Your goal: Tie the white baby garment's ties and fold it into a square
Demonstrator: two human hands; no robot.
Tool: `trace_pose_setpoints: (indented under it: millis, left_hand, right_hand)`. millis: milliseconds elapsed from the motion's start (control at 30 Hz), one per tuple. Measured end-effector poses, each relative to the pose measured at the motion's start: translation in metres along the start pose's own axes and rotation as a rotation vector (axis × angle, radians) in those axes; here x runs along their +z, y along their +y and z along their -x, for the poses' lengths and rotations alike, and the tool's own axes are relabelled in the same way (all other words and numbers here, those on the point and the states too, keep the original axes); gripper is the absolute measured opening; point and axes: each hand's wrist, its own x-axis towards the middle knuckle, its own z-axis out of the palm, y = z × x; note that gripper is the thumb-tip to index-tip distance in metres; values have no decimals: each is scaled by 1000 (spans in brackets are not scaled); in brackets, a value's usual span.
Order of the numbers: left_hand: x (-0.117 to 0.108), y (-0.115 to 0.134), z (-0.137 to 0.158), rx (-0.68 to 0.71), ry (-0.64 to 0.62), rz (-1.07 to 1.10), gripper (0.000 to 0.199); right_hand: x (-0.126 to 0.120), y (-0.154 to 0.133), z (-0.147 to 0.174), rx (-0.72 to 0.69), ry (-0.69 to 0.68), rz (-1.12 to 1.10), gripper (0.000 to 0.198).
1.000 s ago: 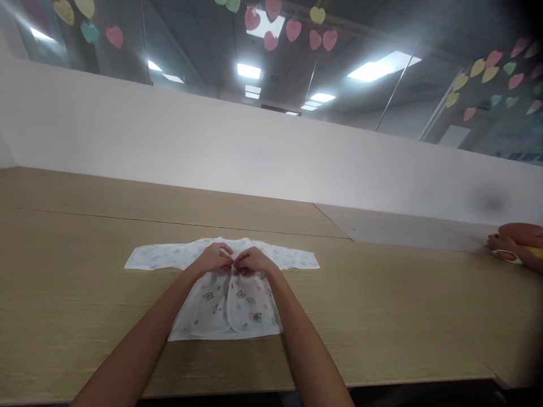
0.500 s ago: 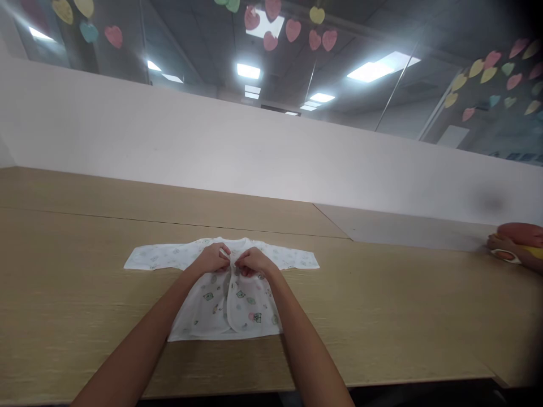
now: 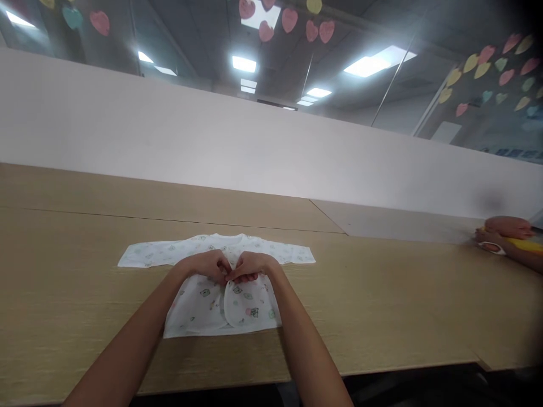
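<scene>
A small white baby shirt (image 3: 199, 305) with printed animal figures lies spread on the table, its sleeves stretched out to both sides and its neckline towards the wall. My left hand (image 3: 212, 264) is closed at the middle of the front opening, fingertips pinching the fabric edge. Touching it from the other side, my right hand (image 3: 248, 267) pinches the overlapping front edge of the shirt. The fingertips of both hands meet there, and they hide whatever small fastening may lie between them. Below the hands, the curved front edge runs down to the hem.
The wooden table (image 3: 382, 305) reaches to a white wall (image 3: 254, 152) with glass above it, dotted with paper hearts (image 3: 289, 20). At the far right, another person's hand (image 3: 492, 242) is beside a rounded reddish-brown object (image 3: 509, 226).
Both hands have moved down the front opening towards the hem and closer together, so their fingertips now meet. The camera view has shifted slightly.
</scene>
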Motion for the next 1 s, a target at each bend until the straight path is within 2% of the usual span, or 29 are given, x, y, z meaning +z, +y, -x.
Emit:
trace_pose_setpoints:
  millis: [100, 233, 400, 633, 833, 1000]
  left_hand:
    - [1, 0, -1, -3, 19, -29, 28]
    - [1, 4, 0, -1, -16, -11, 31]
    - [2, 3, -1, -12, -17, -35, 27]
    - [-2, 4, 2, 2, -95, 150, 23]
    - [-1, 5, 4, -57, -91, 314, 24]
    - [0, 2, 4, -67, -73, 357, 28]
  right_hand:
    - [-2, 4, -2, -9, -34, -6, 28]
    - [-6, 10, 1, -71, -108, -84, 23]
    - [-8, 13, 1, -88, -127, -96, 17]
    - [-7, 11, 2, -132, -135, -137, 16]
    - [-7, 12, 0, -153, -131, -156, 18]
    - [-7, 11, 2, -173, -116, -184, 17]
